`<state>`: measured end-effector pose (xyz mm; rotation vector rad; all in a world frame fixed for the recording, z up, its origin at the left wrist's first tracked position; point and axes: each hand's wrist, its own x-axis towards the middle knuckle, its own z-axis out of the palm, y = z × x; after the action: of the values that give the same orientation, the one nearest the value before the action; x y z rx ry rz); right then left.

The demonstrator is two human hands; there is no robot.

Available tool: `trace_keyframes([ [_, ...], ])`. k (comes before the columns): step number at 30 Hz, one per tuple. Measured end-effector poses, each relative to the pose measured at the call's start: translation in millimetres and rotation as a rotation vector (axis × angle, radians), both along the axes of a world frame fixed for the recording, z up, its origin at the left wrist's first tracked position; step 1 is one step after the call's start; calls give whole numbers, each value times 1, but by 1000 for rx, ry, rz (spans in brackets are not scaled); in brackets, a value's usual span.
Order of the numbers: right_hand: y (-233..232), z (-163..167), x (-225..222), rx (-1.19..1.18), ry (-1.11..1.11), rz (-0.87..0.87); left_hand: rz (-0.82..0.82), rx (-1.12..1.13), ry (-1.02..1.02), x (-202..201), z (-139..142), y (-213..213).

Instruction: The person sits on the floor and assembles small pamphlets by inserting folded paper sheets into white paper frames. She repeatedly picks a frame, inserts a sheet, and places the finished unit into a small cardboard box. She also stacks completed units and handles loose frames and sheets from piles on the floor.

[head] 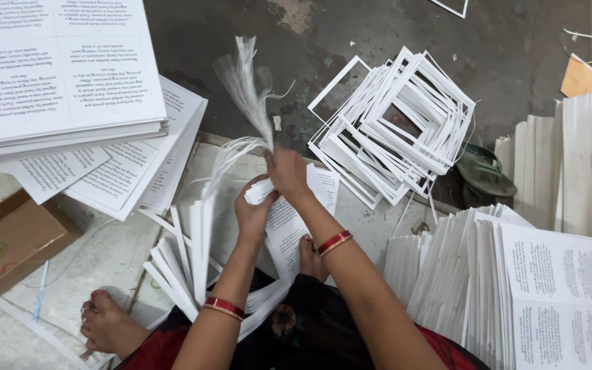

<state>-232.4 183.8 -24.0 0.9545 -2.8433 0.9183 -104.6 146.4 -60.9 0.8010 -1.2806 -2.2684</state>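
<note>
Both forearms are filling my view: right grip (286,171) is pinching paper strips (244,89), left grip (253,212) is clasping printed sheets (289,223); cardboard box (15,240) is sitting open nearby.

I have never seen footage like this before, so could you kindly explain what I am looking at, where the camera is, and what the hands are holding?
There is no machine here: a person sits on the floor and works with bare hands. The single picture comes from a camera on that person's head, looking down. The right hand pinches a bunch of thin white paper strips and lifts it. The left hand holds small printed sheets below. Around them lie stacks of printed sheets, a pile of white paper frames, more bundled sheets and a brown cardboard box.
</note>
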Motion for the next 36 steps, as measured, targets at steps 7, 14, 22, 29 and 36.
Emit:
trace_keyframes([
  [7, 0, -21, -25, -535, -676, -288, -24, 11, 90, 11, 10, -3],
  [14, -7, -22, -39, -785, -1014, -416, -32, -56, 59, 13, 7, 1],
  [22, 2, -5, -22, -490, -288, -25, -156, -465, -60, 22, 11, -32],
  [29, -19, -16, -29, -475, -553, -374, -151, -230, -114, 25, 13, -22],
  [36, 3, -6, -21, -494, -172, -160, -153, -399, 10, 26, 16, -29],
])
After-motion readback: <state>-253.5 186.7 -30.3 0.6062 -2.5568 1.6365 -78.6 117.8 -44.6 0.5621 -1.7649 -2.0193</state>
